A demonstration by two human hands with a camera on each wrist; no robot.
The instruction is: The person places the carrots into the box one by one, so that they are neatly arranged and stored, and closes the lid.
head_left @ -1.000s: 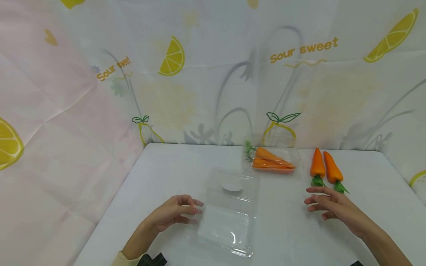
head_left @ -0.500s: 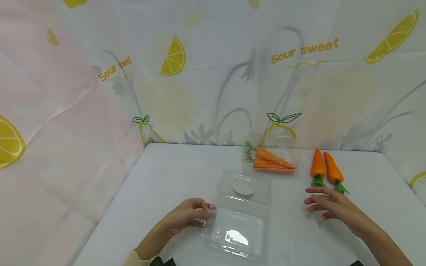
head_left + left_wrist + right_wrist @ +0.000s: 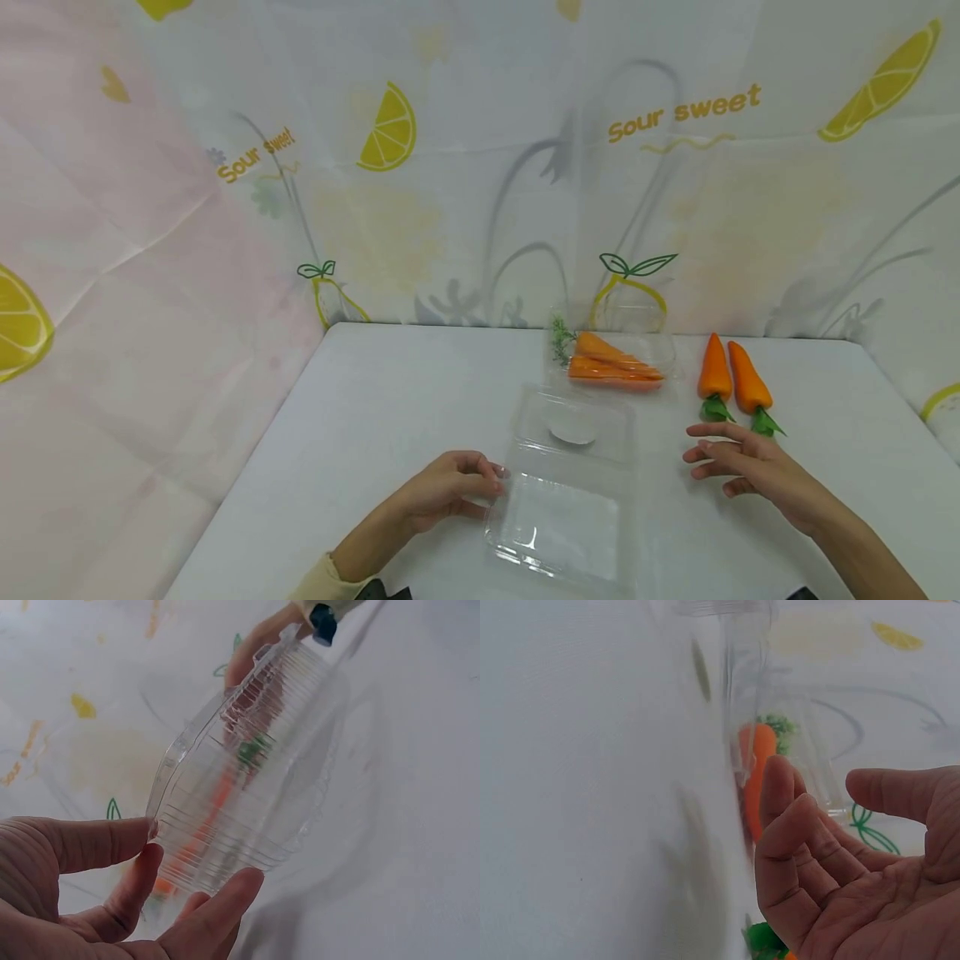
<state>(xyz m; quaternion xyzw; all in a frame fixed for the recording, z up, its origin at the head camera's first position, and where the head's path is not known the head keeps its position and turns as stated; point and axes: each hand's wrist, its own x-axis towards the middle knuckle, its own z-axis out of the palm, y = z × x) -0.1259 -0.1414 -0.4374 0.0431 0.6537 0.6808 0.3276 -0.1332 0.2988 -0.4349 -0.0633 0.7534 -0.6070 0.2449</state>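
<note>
Fingers of the left hand (image 3: 453, 490) pinch the left edge of an open clear box (image 3: 562, 521), whose lid (image 3: 611, 423) folds back away from the person. Fingers of the right hand (image 3: 750, 467) are loosely bent and hold nothing, just beside the leafy ends of two loose carrots (image 3: 715, 371). Gripped at one side only, the thin plastic could flex, twist or slip from the pinch, and the lid could swing, since nothing supports it from the right. Beyond that lid, near the back of the desk (image 3: 405, 383), a second clear box (image 3: 663, 354) holds more carrots (image 3: 611, 362); a push forward might knock it. A careless sweep of the right hand could roll the loose carrots.
</note>
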